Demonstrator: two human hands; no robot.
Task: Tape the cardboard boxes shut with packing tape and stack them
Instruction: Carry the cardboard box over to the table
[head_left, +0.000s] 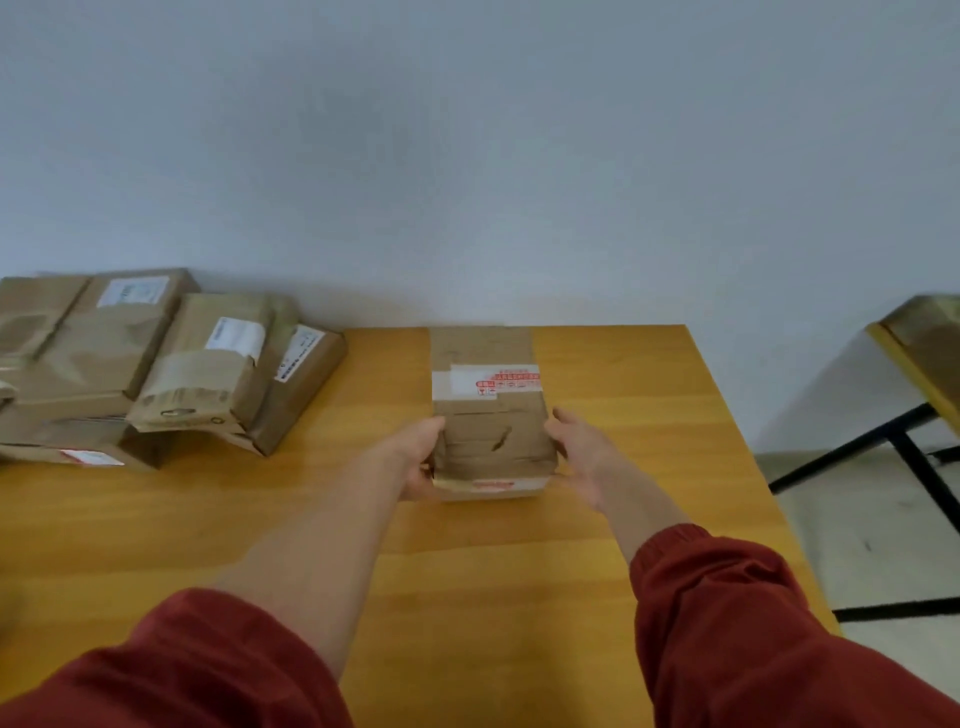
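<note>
Leftmost, a pile of boxes (78, 364) is noted at the far left of the worktop (649, 426), close to the grey wall (467, 156). White labels are carried on several of them, and tape is seen across their tops. At the pile's right edge a tilted box (208, 369) is propped up, wrapped by a broad pale tape band. A thinner box (306, 384) is leaned against its right side, touching it.

Nearer the camera, red sleeves (182, 665) are bunched on the arms, and bare forearms are stretched forward over the yellow wood. The left hand (418, 457) is wrapped round the near left side of the cardboard box (488, 415), fingers curled at its lower corner.

The cardboard box is placed about mid-worktop, its long axis running away from the person and its far end near the back edge. Its flaps are closed. Glossy tape bands are laid across the near half, a white label with red print is stuck across the middle, and a small dark tear is marked on top.

The right hand (582, 460) is held against the box's right side, thumb raised by the top edge and fingers curled onto the cardboard; its outline is blurred. Whether the near end is lifted off the wood cannot be told.

Far right, well apart, a second table (914, 348) on black legs is cut by the frame, above a pale floor (857, 545).
</note>
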